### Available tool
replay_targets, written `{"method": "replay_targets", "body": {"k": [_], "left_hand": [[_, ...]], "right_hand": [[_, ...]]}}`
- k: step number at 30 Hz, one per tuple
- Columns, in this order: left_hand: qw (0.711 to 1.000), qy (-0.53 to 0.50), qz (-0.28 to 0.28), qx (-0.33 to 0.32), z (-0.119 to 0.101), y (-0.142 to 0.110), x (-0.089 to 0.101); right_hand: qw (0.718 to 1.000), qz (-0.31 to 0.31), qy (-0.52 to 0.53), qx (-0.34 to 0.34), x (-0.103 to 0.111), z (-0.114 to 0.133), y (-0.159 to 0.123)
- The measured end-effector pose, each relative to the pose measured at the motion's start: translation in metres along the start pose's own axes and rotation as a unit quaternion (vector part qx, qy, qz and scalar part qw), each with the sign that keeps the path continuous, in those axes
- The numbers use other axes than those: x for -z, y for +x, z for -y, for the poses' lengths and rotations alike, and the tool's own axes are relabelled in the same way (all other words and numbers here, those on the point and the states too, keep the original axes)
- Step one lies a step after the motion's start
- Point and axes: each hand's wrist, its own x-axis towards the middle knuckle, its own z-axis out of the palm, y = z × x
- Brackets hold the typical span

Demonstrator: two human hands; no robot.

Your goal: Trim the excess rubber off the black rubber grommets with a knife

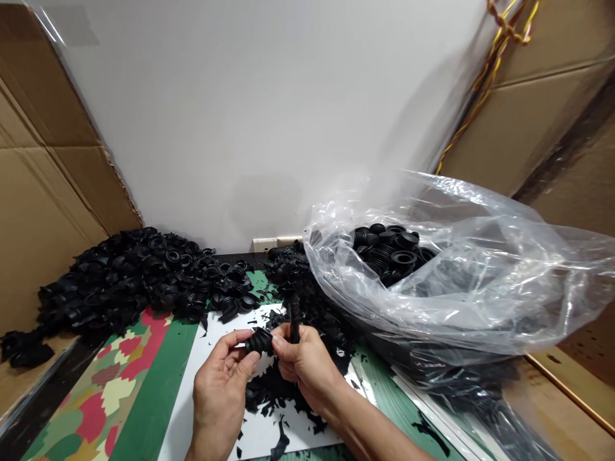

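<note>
Left hand (221, 384) pinches ribbed black piece (260, 341) above white board (185, 400), towards near edge of surface (163, 362); right hand (307, 362) grips its other end, plus dark upright object (295, 315). Probably trimming; calls for steady pinch.

No legible text, label, brand, number or sign anywhere.

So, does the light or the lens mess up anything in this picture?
Head view throughout: glare streaks the clear plastic bag; soft shadows fall on the pale wall; the black pile hides much detail, though ridges show on the held black piece; the cardboard leaning outward at the sides may be wide-lens stretching.
</note>
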Motion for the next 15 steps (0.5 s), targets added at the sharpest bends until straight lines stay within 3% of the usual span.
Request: {"method": "replay_targets", "body": {"k": [11,15], "left_hand": [[0.999,0.012,0.032,0.041,-0.0071,0.0006,-0.0014],[0.993,0.091,0.057,-0.051,-0.0006,0.0,0.0036]], "right_hand": [[1.0,0.012,-0.007,-0.002,0.0008,-0.0003,0.0011],[1.0,0.011,-0.002,0.002,0.0002,-0.0021,0.0016]]}}
